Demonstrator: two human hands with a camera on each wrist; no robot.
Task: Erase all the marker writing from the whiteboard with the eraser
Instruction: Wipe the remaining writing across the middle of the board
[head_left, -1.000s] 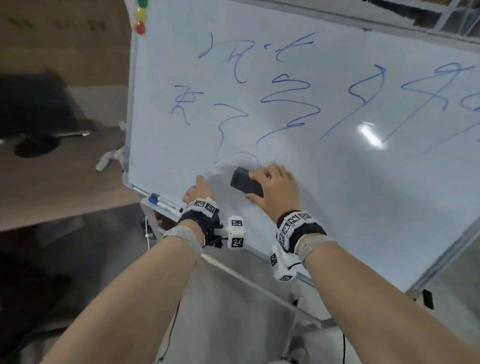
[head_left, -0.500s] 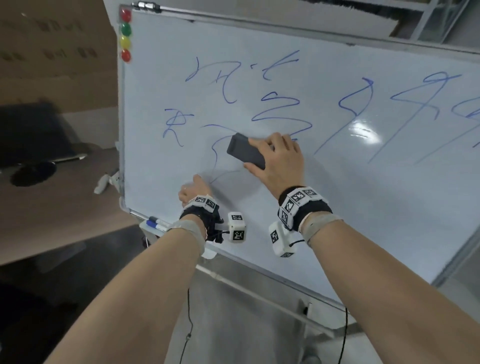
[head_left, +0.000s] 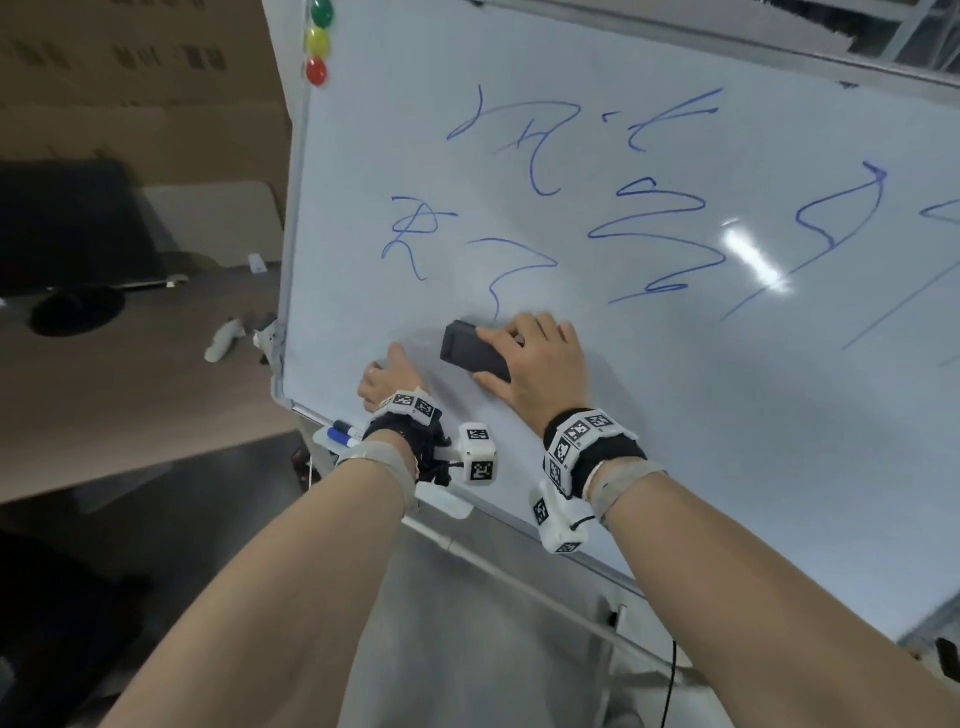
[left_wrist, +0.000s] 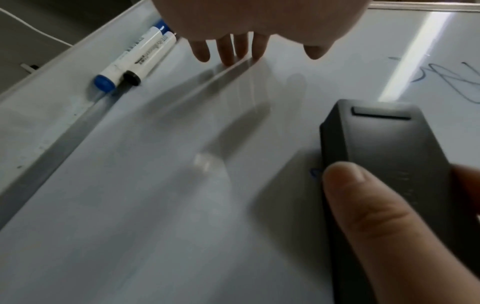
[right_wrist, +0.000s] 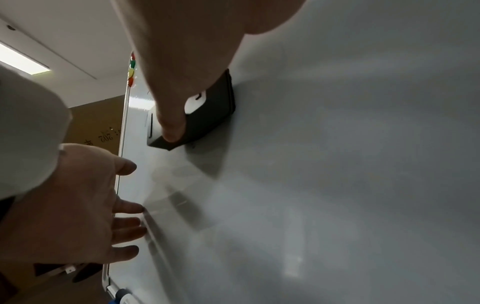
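A white whiteboard carries several blue marker strokes across its upper half. My right hand grips a dark grey eraser flat against the board, just under the lower end of a blue stroke. Thumb and fingers wrap the eraser in the right wrist view. My left hand lies with straight fingers pressed on the board near its lower left corner, left of the eraser. The board below the eraser is wiped.
Two markers lie in the tray along the board's bottom edge. Green, yellow and red magnets sit at the board's top left. A brown table stands to the left, with grey floor below.
The eraser went up the board over a blue stroke, then came back down to just above the left hand. The lower curl of that stroke is gone. The left hand stayed on the board.
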